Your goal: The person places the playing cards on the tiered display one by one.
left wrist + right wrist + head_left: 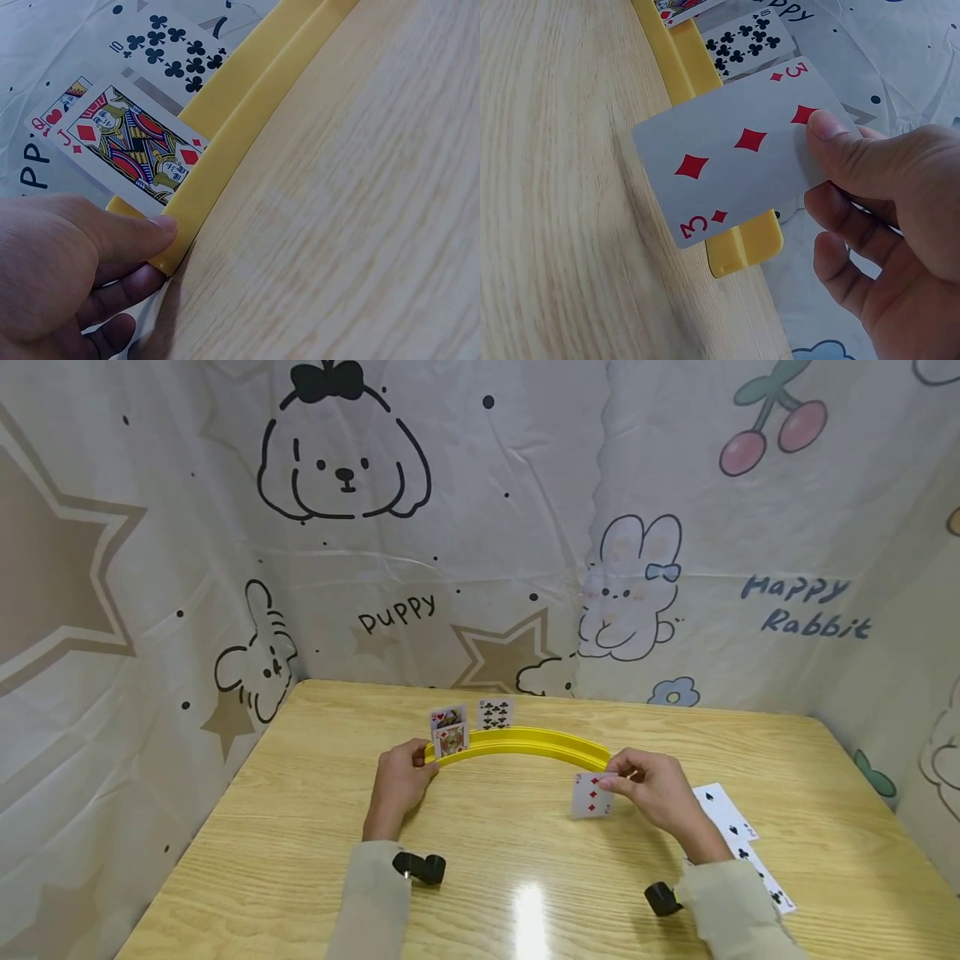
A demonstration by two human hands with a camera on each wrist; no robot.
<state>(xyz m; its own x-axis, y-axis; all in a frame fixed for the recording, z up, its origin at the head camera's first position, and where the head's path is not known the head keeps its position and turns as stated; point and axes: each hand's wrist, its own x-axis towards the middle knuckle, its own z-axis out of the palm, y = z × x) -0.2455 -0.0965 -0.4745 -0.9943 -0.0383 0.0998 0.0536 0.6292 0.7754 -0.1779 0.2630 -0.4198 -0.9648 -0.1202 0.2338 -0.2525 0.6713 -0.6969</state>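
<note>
My left hand (399, 783) grips the left end of a curved yellow card holder (536, 742), thumb on its front wall in the left wrist view. Close by that hand, the jack of diamonds (135, 146) stands in the holder's front slot. Behind it shows part of a queen of hearts (447, 717). The ten of clubs (496, 714) stands in the back slot, a little to the right. Between thumb and fingers my right hand (651, 787) pinches the three of diamonds (739, 154), which overlaps the holder's right end in the right wrist view.
Two face-up cards lie on the wooden table (300, 877) by my right forearm: a spade card (723, 810) and, partly under the sleeve in view, a club card (776, 885). A patterned cloth (465, 552) hangs behind the table and along its sides.
</note>
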